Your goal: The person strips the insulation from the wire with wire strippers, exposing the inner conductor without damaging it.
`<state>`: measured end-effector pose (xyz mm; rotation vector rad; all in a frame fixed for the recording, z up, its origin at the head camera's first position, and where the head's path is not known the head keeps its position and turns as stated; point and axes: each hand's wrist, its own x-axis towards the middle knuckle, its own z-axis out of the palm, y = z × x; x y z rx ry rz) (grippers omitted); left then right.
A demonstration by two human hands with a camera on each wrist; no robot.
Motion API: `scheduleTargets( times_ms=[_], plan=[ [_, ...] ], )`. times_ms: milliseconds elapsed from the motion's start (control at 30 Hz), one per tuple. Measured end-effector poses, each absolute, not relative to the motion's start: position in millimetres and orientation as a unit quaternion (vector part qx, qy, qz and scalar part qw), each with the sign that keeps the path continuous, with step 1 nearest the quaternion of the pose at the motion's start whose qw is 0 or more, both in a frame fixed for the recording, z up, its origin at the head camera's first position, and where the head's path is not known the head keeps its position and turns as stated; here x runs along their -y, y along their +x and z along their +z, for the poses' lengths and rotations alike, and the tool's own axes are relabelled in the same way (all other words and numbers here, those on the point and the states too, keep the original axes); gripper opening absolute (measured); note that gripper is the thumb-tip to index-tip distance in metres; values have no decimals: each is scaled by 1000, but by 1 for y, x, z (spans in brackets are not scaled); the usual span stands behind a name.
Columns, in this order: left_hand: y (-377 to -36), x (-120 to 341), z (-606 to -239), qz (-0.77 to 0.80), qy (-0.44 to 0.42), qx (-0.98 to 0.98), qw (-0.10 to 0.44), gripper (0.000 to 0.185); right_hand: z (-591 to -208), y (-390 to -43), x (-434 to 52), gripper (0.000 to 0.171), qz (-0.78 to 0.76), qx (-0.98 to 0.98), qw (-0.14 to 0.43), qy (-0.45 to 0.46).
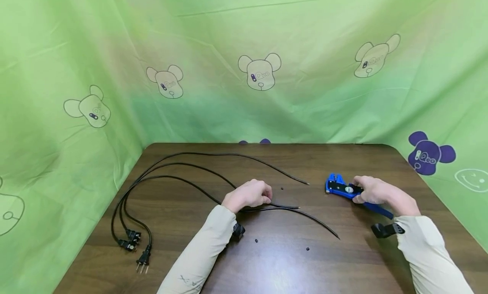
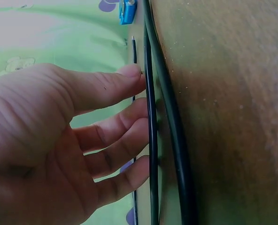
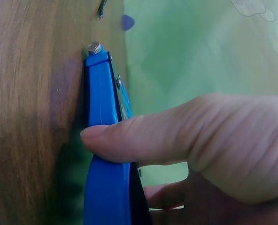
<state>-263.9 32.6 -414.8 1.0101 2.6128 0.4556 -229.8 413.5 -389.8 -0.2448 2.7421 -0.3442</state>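
My left hand (image 1: 249,195) is low over the middle of the table among black power cords. In the left wrist view its thumb and fingertips (image 2: 138,171) come right up to the nearer side of a black cord (image 2: 151,122), with gaps between the fingers. A second cord (image 2: 174,122) runs alongside. The cord's cut end (image 1: 293,207) lies to the right of this hand. On the right, my right hand (image 1: 375,191) holds a blue-and-black wire stripper (image 1: 338,188). Its thumb lies across the blue body (image 3: 104,93), with fingers on the other side.
Three plugs (image 1: 144,256) lie at the table's left. The farthest cord (image 1: 228,154) arcs along the back, and another stripped end (image 1: 337,236) points toward the front right. Small black bits (image 1: 307,248) are scattered about. A green printed curtain (image 1: 213,116) stands behind the wooden table (image 1: 183,226).
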Motion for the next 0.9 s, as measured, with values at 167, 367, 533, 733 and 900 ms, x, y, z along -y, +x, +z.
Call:
scheduleTargets(
  times_ms=[167, 367, 533, 733, 900],
  plan=[
    [-265, -35, -416, 157, 348, -912, 151, 8, -390, -232, -414, 58, -120, -972, 185, -79],
    [-266, -36, -417, 165, 347, -910, 154, 13, -388, -231, -415, 47, -131, -978, 151, -65],
    [-270, -33, -414, 171, 353, -907, 152, 19, -386, -230, -413, 37, -137, -981, 110, -75],
    [-278, -17, -404, 177, 351, -909, 136, 23, -383, -230, -407, 30, -146, -980, 96, -94],
    [-289, 7, -386, 174, 339, -917, 120, 26, -375, -235, -401, 29, -157, -978, 48, -128]
  ],
)
